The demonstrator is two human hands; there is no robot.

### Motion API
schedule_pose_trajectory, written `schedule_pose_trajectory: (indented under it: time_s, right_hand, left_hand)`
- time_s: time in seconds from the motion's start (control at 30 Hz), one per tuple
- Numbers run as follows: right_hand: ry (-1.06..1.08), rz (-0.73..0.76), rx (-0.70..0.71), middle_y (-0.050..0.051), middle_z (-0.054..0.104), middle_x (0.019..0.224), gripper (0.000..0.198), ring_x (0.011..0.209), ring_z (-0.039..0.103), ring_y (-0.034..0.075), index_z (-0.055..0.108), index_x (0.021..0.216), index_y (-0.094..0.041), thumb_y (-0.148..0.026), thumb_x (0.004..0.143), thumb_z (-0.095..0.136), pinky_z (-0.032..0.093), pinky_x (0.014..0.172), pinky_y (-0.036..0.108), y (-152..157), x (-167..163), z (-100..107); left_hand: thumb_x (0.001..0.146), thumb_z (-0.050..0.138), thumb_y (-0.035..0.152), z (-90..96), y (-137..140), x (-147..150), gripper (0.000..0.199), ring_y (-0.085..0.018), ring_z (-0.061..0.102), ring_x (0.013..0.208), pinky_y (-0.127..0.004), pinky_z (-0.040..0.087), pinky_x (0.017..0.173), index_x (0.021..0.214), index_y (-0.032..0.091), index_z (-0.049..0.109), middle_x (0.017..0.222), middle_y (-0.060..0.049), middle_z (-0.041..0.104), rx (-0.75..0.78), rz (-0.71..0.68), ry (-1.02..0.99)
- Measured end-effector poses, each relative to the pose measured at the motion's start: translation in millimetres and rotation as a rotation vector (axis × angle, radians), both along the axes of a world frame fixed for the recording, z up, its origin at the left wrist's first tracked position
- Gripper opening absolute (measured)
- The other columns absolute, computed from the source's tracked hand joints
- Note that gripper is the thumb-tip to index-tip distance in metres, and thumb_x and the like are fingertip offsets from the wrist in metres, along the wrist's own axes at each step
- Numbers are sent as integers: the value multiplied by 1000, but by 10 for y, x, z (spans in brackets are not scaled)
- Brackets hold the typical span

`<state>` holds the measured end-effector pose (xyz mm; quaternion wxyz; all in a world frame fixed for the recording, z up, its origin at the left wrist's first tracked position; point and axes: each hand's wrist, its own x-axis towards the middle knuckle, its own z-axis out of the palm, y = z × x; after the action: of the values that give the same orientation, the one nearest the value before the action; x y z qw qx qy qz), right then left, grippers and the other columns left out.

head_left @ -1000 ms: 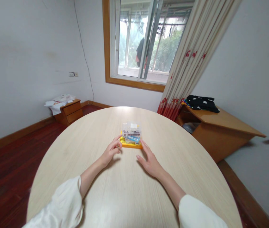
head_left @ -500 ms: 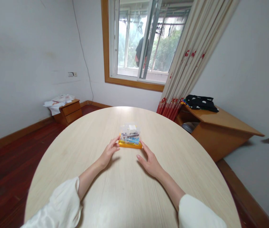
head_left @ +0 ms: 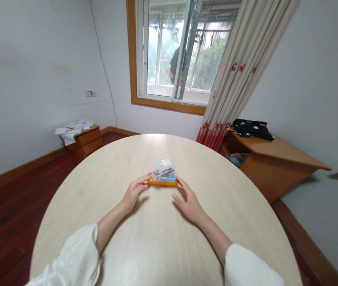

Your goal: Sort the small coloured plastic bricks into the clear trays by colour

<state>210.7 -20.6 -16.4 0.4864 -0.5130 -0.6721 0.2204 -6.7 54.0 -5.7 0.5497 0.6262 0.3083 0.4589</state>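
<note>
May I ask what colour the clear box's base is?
The base is yellow-orange; head view.

Loose, softly glossy white sleeves (head_left: pixel 72 251), perhaps satin, stop well short of the bare hands (head_left: pixel 131 195).

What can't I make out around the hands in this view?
Head view:
Contents of the clear box: too small and blurred to name.
Far part of the orange base: behind the clear box.
Whether the left hand or right hand grips the base: fingertips too small.
Both sleeves: cut off by the bottom edge.
</note>
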Motion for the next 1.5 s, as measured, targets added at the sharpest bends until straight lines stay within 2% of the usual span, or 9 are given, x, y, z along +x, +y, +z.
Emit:
schedule_pose_trajectory:
  time_s: [0.23, 0.47, 0.67, 0.77, 0.9, 1.07, 1.23, 1.4, 1.5]
  right_hand:
    - [233, 3, 6, 12, 49, 129, 53, 114, 54, 22, 44, 129, -22, -31, 79, 58, 47, 97, 40, 32, -23, -36]
    - [261, -84, 79, 9, 58, 106, 40, 94, 62, 18, 56, 114, -20, -27, 75, 63, 56, 81, 33, 24, -18, 20]
    - [282, -123, 58, 6, 62, 90, 32, 79, 64, 15, 58, 101, -18, -25, 70, 66, 58, 72, 30, -15, -17, 86]
    - [245, -137, 45, 4, 63, 80, 27, 71, 63, 14, 57, 92, -17, -26, 69, 68, 58, 66, 29, -48, -15, 115]
    - [161, -124, 28, 3, 62, 76, 23, 66, 62, 13, 56, 84, -17, -30, 69, 68, 57, 59, 26, -93, -27, 129]
    - [113, -58, -23, 2, 60, 74, 22, 64, 61, 13, 53, 78, -18, -30, 67, 68, 56, 58, 27, -106, -45, 103]
    - [64, 8, -71, 1, 59, 74, 18, 63, 61, 13, 51, 75, -19, -27, 68, 66, 56, 59, 26, -104, -52, 106]
    - [-66, 56, -14, 0, 57, 72, 12, 65, 59, 12, 53, 69, -19, -21, 70, 64, 54, 61, 25, -120, -45, 143]
    - [-132, 69, 27, 1, 58, 71, 9, 67, 58, 13, 54, 70, -18, -18, 70, 63, 52, 63, 26, -127, -38, 164]
  left_hand:
    - [68, 55, 30, 72, -90, -23, 43, -29, 40, 127, -45, 21, 110, 106, 16, 68, 130, -11, 53, 57, -7, 81]
    - [73, 56, 33, 121, -173, -59, 40, -29, 41, 126, -46, 26, 108, 108, 17, 67, 128, -12, 54, 179, -56, 186]
    - [75, 55, 32, 102, -218, -85, 37, -28, 47, 121, -46, 31, 105, 107, 17, 68, 126, -13, 56, 236, -45, 220]
    - [75, 56, 31, 111, -236, -108, 33, -26, 51, 117, -45, 35, 103, 102, 18, 70, 121, -12, 60, 248, -52, 222]
    - [76, 56, 30, 159, -256, -145, 30, -26, 54, 114, -45, 37, 101, 99, 18, 71, 113, -11, 65, 255, -66, 230]
    - [76, 54, 31, 228, -286, -206, 29, -26, 56, 111, -44, 39, 100, 95, 17, 72, 112, -12, 65, 245, -62, 264]
    - [75, 54, 33, 213, -295, -248, 27, -25, 61, 102, -41, 43, 96, 85, 16, 73, 108, -12, 67, 211, -52, 322]
    - [73, 54, 34, 168, -283, -222, 25, -24, 63, 96, -36, 45, 91, 70, 15, 69, 98, -11, 71, 150, -9, 363]
    - [72, 51, 34, 138, -276, -196, 25, -21, 64, 82, -31, 48, 79, 63, 15, 65, 83, -8, 72, 112, 13, 439]
